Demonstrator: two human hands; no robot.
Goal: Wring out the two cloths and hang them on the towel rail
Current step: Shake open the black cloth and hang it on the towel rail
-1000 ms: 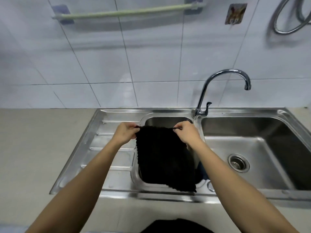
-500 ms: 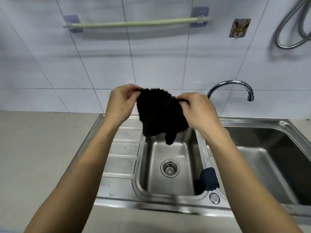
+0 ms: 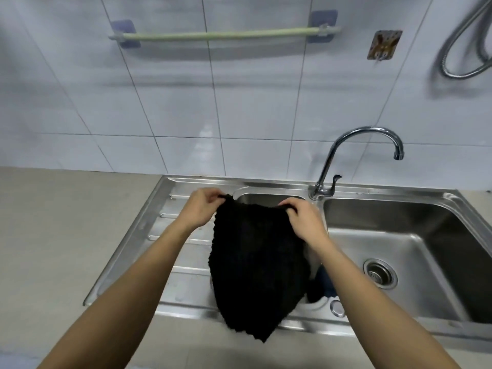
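The stainless steel sink (image 3: 266, 182) serves as the reference landmark. It has a ribbed drainboard (image 3: 170, 235) on its left, a small middle basin (image 3: 269, 198) and a large right basin (image 3: 426, 249). The large right basin holds only its round drain strainer (image 3: 380, 273). The middle basin is mostly hidden behind the black cloth (image 3: 255, 267); at its front right corner a dark blue cloth (image 3: 323, 284) lies bunched against the basin wall, partly covered by the right forearm.

The curved chrome tap (image 3: 356, 145) rises from the sink's back rim between the two basins, with its spout over the large right basin. The beige surface (image 3: 66, 235) to the left of the sink is bare, and a strip of it runs along the sink's front edge. On the tiled wall above the sink, the pale green towel rail (image 3: 221, 35) hangs between two blue mounts with nothing on it. A wall hook plate (image 3: 384, 45) and a looped metal hose (image 3: 463, 49) sit to the right of the rail.

The left hand (image 3: 201, 209) pinches the black cloth's upper left corner, fingers closed on the fabric, above the drainboard's back part. The right hand (image 3: 303, 218) grips the upper right corner with curled fingers, above the divider between the basins. The black cloth hangs spread between both hands over the middle basin, and its lowest corner reaches past the sink's front rim.
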